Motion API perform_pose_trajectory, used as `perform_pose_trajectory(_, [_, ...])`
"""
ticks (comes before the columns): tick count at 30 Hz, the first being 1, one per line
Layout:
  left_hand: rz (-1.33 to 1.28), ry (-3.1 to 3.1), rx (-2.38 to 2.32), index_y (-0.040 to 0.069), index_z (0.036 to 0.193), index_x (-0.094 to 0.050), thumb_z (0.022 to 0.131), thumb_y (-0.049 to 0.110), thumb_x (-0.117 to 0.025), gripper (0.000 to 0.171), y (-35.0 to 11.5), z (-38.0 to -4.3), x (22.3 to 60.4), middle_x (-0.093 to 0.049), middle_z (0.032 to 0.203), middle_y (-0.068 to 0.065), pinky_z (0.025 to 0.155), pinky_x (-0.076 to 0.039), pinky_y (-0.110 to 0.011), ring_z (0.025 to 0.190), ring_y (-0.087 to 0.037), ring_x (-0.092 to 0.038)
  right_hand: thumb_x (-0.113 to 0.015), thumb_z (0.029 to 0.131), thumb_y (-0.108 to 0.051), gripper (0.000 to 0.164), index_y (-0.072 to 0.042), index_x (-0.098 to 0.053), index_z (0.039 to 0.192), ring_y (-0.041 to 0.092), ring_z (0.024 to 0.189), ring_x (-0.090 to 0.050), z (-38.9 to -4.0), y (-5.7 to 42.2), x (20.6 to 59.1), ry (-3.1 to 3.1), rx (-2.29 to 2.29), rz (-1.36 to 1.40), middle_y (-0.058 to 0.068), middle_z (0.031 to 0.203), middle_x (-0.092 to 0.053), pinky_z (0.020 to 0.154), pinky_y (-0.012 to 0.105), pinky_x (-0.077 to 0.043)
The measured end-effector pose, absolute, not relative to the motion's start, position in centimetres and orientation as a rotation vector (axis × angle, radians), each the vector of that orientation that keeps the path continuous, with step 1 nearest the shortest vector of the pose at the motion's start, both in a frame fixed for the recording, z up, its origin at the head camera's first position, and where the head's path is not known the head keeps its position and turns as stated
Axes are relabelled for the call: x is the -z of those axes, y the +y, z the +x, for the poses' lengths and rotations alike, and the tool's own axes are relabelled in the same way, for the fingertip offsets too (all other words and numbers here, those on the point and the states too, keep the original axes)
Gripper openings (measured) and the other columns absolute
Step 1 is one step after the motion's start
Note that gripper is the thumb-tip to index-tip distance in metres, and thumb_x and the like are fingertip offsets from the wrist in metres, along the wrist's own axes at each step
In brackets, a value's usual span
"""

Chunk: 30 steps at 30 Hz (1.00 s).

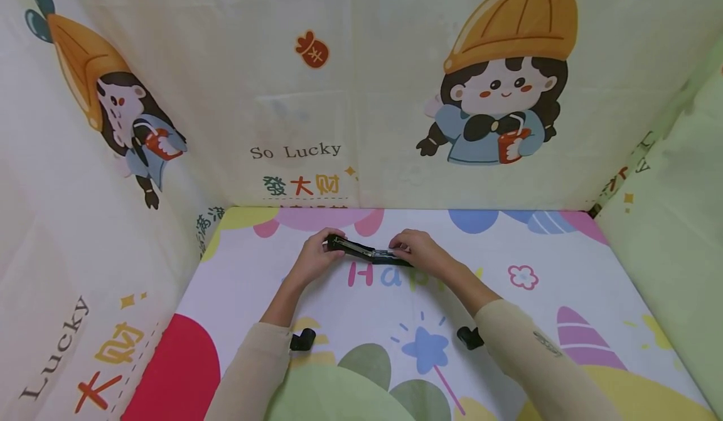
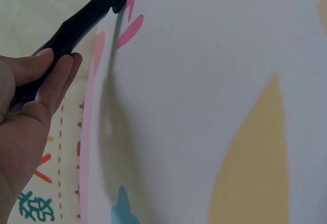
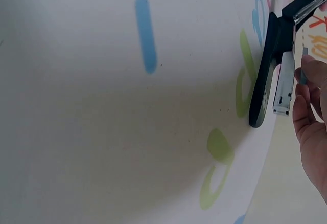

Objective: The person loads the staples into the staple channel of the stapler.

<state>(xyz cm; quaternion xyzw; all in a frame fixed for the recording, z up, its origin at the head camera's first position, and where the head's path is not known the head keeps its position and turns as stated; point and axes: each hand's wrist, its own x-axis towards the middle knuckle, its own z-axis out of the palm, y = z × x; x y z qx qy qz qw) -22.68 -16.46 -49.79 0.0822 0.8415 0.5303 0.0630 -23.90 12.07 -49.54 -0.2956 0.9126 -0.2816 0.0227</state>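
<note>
A black stapler (image 1: 357, 249), opened out wide, is held above the white tabletop print near the back. My left hand (image 1: 314, 256) grips one end of it, and in the left wrist view the thumb and fingers close round its black arm (image 2: 76, 27). At the other end, the metal staple channel (image 3: 284, 83) stands apart from the black base (image 3: 264, 78). Beside that channel my right hand (image 3: 314, 101) pinches a small grey strip, which looks like a row of staples (image 3: 305, 70), between thumb and fingers.
A patterned cloth (image 1: 395, 182) rises as a wall behind the table, with more cloth at both sides. The tabletop (image 1: 339, 308) carries printed letters and shapes. Black pieces of the wrist gear (image 1: 303, 339) show beside both sleeves.
</note>
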Motion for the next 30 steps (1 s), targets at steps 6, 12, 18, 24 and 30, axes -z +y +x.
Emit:
perform_pose_trajectory(6, [0.255,2.551,-1.586,0.015,0.118,-0.06,0.084,0.001,-0.072,0.038,-16.44,-22.84,49.64,-0.055,0.133,-0.013,0.095,-0.054,-0.039,0.116,-0.028,-0.059,-0.07,0.088,-0.014,0.014,-0.01,-0.071,0.101,0.015,0.089,-0.067,-24.08,11.61,49.67,2.825,0.894,-0.955,0.003,0.097,-0.068,0.082,0.03,-0.056])
perform_pose_trajectory(12, [0.259,2.55,-1.589,0.014,0.118,-0.06,0.084,0.001,-0.072,0.038,-16.44,-22.87,49.7,-0.055,0.133,-0.013,0.093,-0.055,-0.039,0.115,-0.028,-0.06,-0.071,0.087,-0.011,0.012,-0.008,-0.072,0.099,0.015,0.086,-0.067,-24.18,11.31,49.83,2.82,0.892,-1.001,0.004,0.095,-0.067,0.081,0.029,-0.056])
perform_pose_trajectory(18, [0.26,2.559,-1.577,0.014,0.118,-0.06,0.084,0.001,-0.071,0.037,-16.42,-22.78,49.7,-0.056,0.132,-0.013,0.094,-0.054,-0.04,0.115,-0.028,-0.06,-0.071,0.087,-0.011,0.013,-0.008,-0.071,0.099,0.016,0.086,-0.065,-24.08,11.14,49.84,2.827,0.854,-0.997,0.004,0.096,-0.066,0.081,0.031,-0.056])
perform_pose_trajectory(24, [0.255,2.577,-1.564,0.015,0.118,-0.06,0.084,0.001,-0.071,0.038,-16.44,-22.65,49.67,-0.056,0.132,-0.012,0.096,-0.053,-0.04,0.116,-0.027,-0.058,-0.071,0.087,-0.012,0.012,-0.008,-0.072,0.099,0.016,0.086,-0.063,-23.9,11.08,49.87,2.841,0.825,-1.001,0.005,0.095,-0.064,0.082,0.031,-0.055])
perform_pose_trajectory(30, [0.247,2.57,-1.552,0.017,0.118,-0.06,0.085,0.002,-0.071,0.038,-16.46,-22.68,49.8,-0.054,0.133,-0.011,0.096,-0.053,-0.04,0.116,-0.027,-0.057,-0.072,0.087,-0.013,0.012,-0.008,-0.072,0.098,0.016,0.087,-0.06,-23.76,11.02,49.98,2.866,0.81,-1.016,0.005,0.095,-0.064,0.081,0.032,-0.054])
